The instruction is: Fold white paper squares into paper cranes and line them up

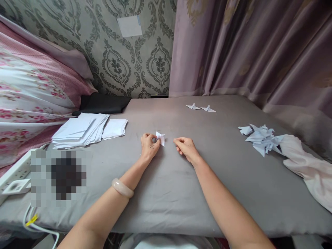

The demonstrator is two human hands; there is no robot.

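Note:
My left hand (149, 145) is closed, with thumb and fingers pinching a small folded white paper crane (161, 139) just above the grey table cover. The crane's pointed tips stick out on the right side of the fingers. A short gap to the right of it, my right hand (186, 147) has its thumb and index finger pressed together, and nothing shows between them. Two finished-looking paper cranes (193, 107) stand side by side at the back. A heap of folded paper cranes (263, 138) lies on the right.
To the left are a large stack of white paper (80, 129) and a smaller stack of paper squares (115, 128), with a black folded item (103, 103) behind. A power strip (18, 169) with cables lies at the left edge. Pale cloth (307, 159) lies at right.

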